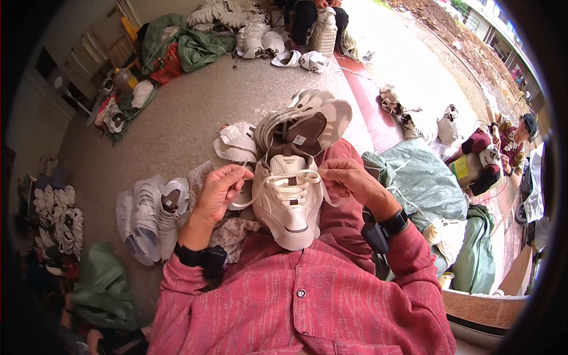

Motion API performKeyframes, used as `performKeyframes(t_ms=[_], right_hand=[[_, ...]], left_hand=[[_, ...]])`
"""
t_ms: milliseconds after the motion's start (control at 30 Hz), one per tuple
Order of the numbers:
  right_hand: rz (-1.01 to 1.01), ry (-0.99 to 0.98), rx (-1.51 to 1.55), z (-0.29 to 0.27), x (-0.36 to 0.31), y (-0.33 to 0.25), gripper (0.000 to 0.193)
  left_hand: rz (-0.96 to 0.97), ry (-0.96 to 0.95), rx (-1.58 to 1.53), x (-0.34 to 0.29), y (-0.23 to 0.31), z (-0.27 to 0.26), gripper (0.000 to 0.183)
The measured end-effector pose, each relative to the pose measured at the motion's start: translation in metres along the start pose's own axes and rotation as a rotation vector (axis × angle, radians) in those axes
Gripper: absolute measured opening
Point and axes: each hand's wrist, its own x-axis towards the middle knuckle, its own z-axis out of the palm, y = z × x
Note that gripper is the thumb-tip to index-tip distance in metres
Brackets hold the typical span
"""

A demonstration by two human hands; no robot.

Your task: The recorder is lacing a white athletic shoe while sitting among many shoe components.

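Observation:
A cream-white sneaker (288, 216) lies in my lap, its toe toward me and its heel end away. White shoelaces (291, 190) are threaded across its tongue and cross near the top. On the shoe's left side, my left hand (220, 192) pinches one lace end between closed fingertips. To the right, my right hand (355, 177) pinches the other lace end, close to the shoe's opening. Behind this shoe stands a nested stack of similar sneakers (335, 121), with a dark brown lining showing. Another white sneaker (235, 142) sits left of the stack.
Wrapped white shoes (146, 216) stand on the floor at my left. A green-grey sheet (423, 183) covers a bundle at my right. Bundled shoes and a green tarp (204, 49) lie at the back. Other people work nearby, one (513, 142) at far right and one at the top.

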Motion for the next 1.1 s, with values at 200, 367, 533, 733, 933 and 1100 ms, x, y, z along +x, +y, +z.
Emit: performKeyframes(t_ms=[200,367,533,733,933,1100], right_hand=[[-0.034,0.054,-0.046,0.002,0.004,0.000,0.020],[-0.069,0.063,-0.178,0.013,0.007,-0.007,0.021],[-0.237,0.051,-0.554,0.006,0.014,-0.008,0.022],[-0.231,-0.052,-0.211,-0.003,0.023,-0.022,0.028],[-0.226,-0.184,-0.140,-0.016,0.048,-0.007,0.023],[-0.207,-0.207,-0.197,-0.024,0.053,-0.006,0.021]], left_hand=[[0.013,-0.032,0.203,-0.006,-0.003,0.008,0.022],[-0.007,0.021,0.265,-0.007,-0.005,0.013,0.023],[0.110,-0.096,0.357,0.005,-0.008,0.010,0.023],[0.191,-0.077,0.462,0.007,-0.004,0.016,0.023],[0.218,-0.072,0.616,0.028,-0.009,0.014,0.023],[0.150,-0.345,0.552,0.040,0.007,0.007,0.027]])
